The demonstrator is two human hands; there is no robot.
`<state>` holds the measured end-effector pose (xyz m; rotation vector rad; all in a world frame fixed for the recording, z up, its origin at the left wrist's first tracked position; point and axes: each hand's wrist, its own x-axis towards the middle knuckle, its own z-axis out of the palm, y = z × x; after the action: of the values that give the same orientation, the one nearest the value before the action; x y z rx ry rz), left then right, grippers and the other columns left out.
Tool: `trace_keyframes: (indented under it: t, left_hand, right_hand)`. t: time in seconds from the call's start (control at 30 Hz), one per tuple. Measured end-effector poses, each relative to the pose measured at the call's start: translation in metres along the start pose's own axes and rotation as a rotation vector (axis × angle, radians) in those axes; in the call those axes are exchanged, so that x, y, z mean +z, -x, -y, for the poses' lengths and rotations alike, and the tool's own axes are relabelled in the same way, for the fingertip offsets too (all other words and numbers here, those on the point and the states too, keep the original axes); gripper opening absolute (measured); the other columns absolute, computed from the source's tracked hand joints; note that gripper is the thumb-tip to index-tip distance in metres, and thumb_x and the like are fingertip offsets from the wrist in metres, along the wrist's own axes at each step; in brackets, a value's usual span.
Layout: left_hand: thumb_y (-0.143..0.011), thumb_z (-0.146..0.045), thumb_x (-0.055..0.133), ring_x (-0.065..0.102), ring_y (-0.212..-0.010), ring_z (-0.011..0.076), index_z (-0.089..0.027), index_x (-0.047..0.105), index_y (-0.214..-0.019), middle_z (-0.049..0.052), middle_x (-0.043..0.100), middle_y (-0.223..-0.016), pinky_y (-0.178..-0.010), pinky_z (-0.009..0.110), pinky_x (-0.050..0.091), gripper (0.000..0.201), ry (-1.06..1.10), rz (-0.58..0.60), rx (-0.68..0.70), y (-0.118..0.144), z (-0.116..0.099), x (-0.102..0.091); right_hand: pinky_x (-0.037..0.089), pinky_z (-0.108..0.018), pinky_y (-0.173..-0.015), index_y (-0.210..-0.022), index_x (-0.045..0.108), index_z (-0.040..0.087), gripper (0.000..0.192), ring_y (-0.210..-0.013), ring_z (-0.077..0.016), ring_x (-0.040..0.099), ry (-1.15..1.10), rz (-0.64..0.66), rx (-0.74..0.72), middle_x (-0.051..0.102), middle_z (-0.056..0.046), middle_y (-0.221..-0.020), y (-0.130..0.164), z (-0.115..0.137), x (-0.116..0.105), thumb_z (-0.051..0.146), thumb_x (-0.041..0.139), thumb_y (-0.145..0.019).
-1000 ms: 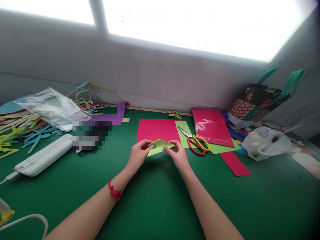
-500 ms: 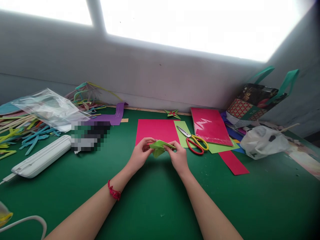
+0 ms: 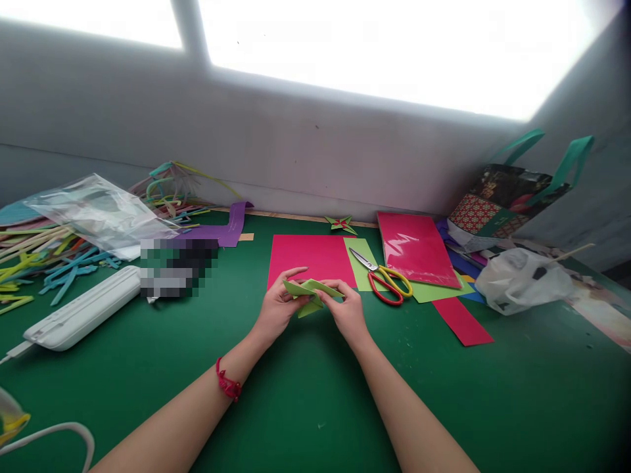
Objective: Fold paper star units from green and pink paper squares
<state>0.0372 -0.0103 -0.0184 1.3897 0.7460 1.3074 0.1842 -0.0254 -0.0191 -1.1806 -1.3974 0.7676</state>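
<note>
A folded piece of light green paper [image 3: 309, 306] is held between my two hands above the green table. My left hand [image 3: 277, 306] pinches its left side, thumb in front and fingers behind. At its right side my right hand [image 3: 349, 307] grips it with thumb and fingers. Some folds are hidden behind my fingers. Just beyond my hands lies a red sheet of paper [image 3: 310, 253]. Scissors [image 3: 387, 279] with red and yellow handles rest to the right, partly on a light green sheet [image 3: 355, 246]. A green and red folded paper star [image 3: 340, 225] sits near the wall.
On the left are a white power strip [image 3: 83, 307], a clear plastic bag [image 3: 106, 217] and many coloured strips [image 3: 69, 269]. A red paper pack [image 3: 417, 246], a red strip [image 3: 463, 322], a white plastic bag [image 3: 522, 281] and a patterned bag [image 3: 500, 203] stand or lie rightward.
The green paper has been turned in my hands, and its flaps now spread differently. My left fingers have shifted around it, and my right hand has moved slightly left.
</note>
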Motion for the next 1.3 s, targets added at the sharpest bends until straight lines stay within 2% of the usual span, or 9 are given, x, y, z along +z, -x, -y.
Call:
trace_keyframes:
  t: [0.1,0.2,0.33,0.43,0.6,0.7,0.83,1.1,1.3]
  left_hand:
    - [-0.067,-0.019,0.064,0.049,-0.104,0.0246,-0.015,0.062,-0.067,0.008,0.043,-0.123,-0.088,0.036,0.042,0.005,-0.026,0.0,0.04,-0.001,-0.003,-0.002]
    - [-0.067,-0.021,0.064,0.052,-0.1,0.0232,-0.015,0.062,-0.075,0.009,0.051,-0.115,-0.083,0.034,0.045,0.01,0.017,-0.022,-0.028,-0.002,0.0,-0.001]
    - [-0.063,-0.025,0.068,0.059,-0.083,0.0197,-0.015,0.056,-0.084,0.005,0.063,-0.086,-0.074,0.032,0.047,0.026,0.063,-0.212,-0.154,-0.003,0.007,-0.002]
    - [-0.062,-0.025,0.069,0.06,-0.082,0.0189,-0.016,0.052,-0.089,0.004,0.064,-0.087,-0.073,0.031,0.048,0.033,0.092,-0.283,-0.15,-0.004,0.007,-0.002]
    - [-0.067,-0.027,0.065,0.061,-0.084,0.0192,-0.019,0.046,-0.108,0.005,0.065,-0.088,-0.07,0.029,0.049,0.046,0.147,-0.225,-0.178,-0.004,0.001,-0.001]
    - [-0.067,-0.029,0.065,0.058,-0.093,0.0219,-0.017,0.051,-0.107,0.009,0.063,-0.1,-0.076,0.032,0.048,0.044,0.156,-0.189,-0.206,-0.003,0.002,-0.001]
    - [-0.067,-0.032,0.064,0.061,-0.085,0.0227,-0.013,0.061,-0.093,0.009,0.066,-0.092,-0.074,0.033,0.049,0.032,0.088,-0.188,-0.255,-0.001,0.004,-0.002]
    - [-0.066,-0.036,0.064,0.06,-0.085,0.022,-0.013,0.062,-0.091,0.009,0.066,-0.092,-0.071,0.031,0.049,0.034,0.082,-0.208,-0.327,0.001,0.003,0.001]
    - [-0.064,-0.036,0.065,0.06,-0.084,0.0228,-0.01,0.063,-0.089,0.011,0.066,-0.091,-0.074,0.034,0.048,0.037,0.12,-0.285,-0.369,0.001,0.01,-0.003]
  right_hand:
    - [0.042,-0.025,-0.063,-0.069,0.058,0.018,0.017,-0.067,-0.0147,0.055,-0.072,0.037,0.075,0.059,0.0,-0.065,-0.002,0.001,-0.001,0.034,0.059,-0.071]
    - [0.042,-0.024,-0.064,-0.066,0.058,0.018,0.016,-0.067,-0.0144,0.055,-0.098,0.017,0.063,0.058,0.001,-0.064,-0.003,0.003,-0.002,0.033,0.061,-0.069]
    - [0.043,-0.024,-0.061,-0.069,0.06,0.018,0.018,-0.064,-0.0141,0.055,-0.162,0.045,0.122,0.058,0.0,-0.064,-0.001,0.006,0.0,0.036,0.058,-0.071]
    - [0.046,-0.026,-0.062,-0.082,0.06,0.018,0.022,-0.068,-0.0157,0.058,-0.284,0.13,0.23,0.063,-0.002,-0.074,0.0,0.006,0.003,0.035,0.063,-0.067]
    - [0.047,-0.032,-0.073,-0.083,0.062,0.017,0.026,-0.08,-0.02,0.061,-0.38,0.05,0.246,0.066,-0.005,-0.083,0.0,0.001,0.006,0.032,0.066,-0.063]
    - [0.046,-0.033,-0.075,-0.084,0.062,0.018,0.026,-0.081,-0.0202,0.061,-0.363,0.007,0.216,0.066,-0.005,-0.082,0.0,-0.001,0.006,0.034,0.066,-0.063]
    - [0.046,-0.031,-0.071,-0.087,0.063,0.017,0.032,-0.078,-0.0197,0.06,-0.31,0.036,0.274,0.066,-0.005,-0.083,0.001,-0.004,0.005,0.038,0.066,-0.062]
    - [0.042,-0.027,-0.065,-0.074,0.065,0.015,0.029,-0.068,-0.0164,0.056,-0.186,0.097,0.353,0.064,-0.003,-0.07,0.002,-0.008,0.001,0.041,0.067,-0.06]
    - [0.035,-0.022,-0.045,-0.071,0.062,0.015,0.032,-0.048,-0.0101,0.045,-0.151,0.109,0.314,0.053,0.001,-0.054,0.003,-0.006,0.003,0.047,0.059,-0.066]
